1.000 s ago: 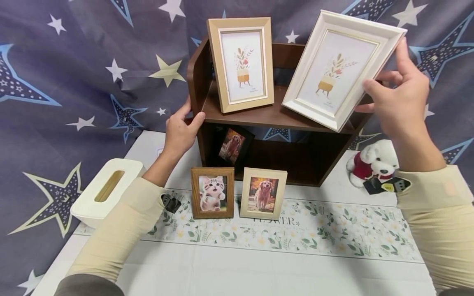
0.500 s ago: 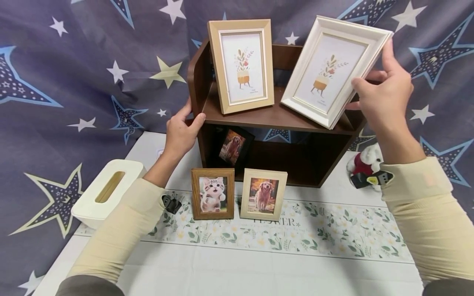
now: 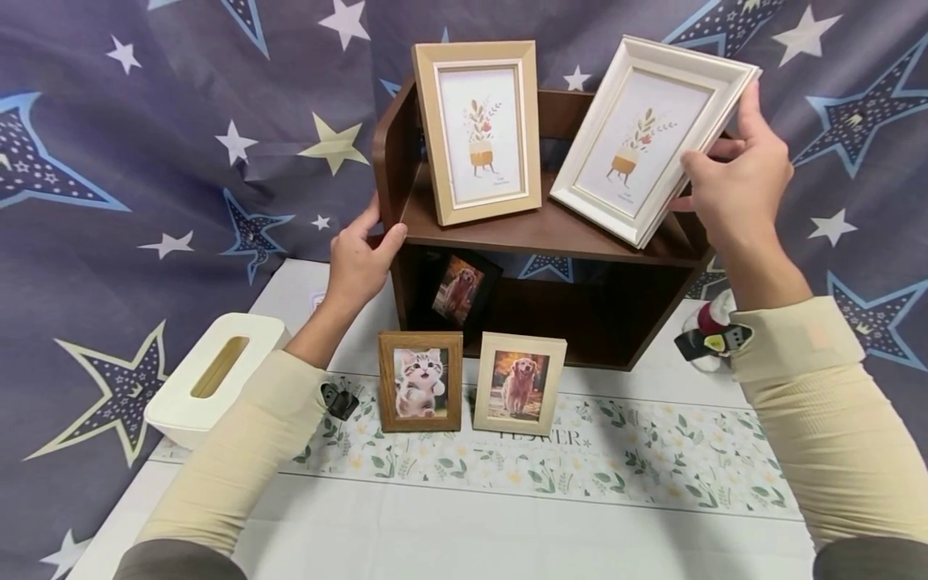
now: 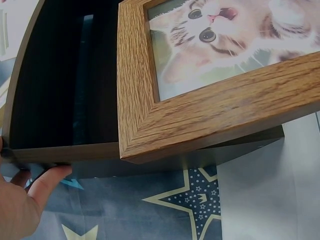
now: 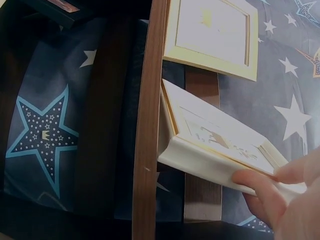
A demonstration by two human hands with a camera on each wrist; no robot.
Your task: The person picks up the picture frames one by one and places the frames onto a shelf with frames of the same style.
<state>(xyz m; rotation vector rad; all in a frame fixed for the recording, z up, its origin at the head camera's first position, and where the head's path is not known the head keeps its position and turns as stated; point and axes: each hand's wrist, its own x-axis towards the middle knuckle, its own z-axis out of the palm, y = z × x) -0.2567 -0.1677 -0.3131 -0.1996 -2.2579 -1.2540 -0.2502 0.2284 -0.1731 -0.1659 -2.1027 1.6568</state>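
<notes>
My right hand (image 3: 747,181) grips a white picture frame (image 3: 714,71) by its right edge. It leans at a tilt, its lower edge on the upper board of a dark brown shelf (image 3: 478,234). Left of it on that board stands a light wood-coloured picture frame (image 3: 429,137) with a similar plant print. My left hand (image 3: 357,266) holds the shelf's left side panel, thumb at the front edge; its other fingers are partly hidden. The right wrist view shows the thumb and fingers pinching the white frame (image 5: 200,165).
Before the shelf stand a brown frame with a kitten (image 3: 420,383) and a pale frame with a dog (image 3: 519,383). A black frame (image 3: 458,290) tilts inside the lower compartment. A white tissue box (image 3: 217,379) is at left, a plush dog (image 3: 714,318) at right, partly covered by the sleeve.
My right hand has moved left and slightly down with the white frame, bringing it nearer the light wood-coloured one. The left hand keeps its place on the shelf.
</notes>
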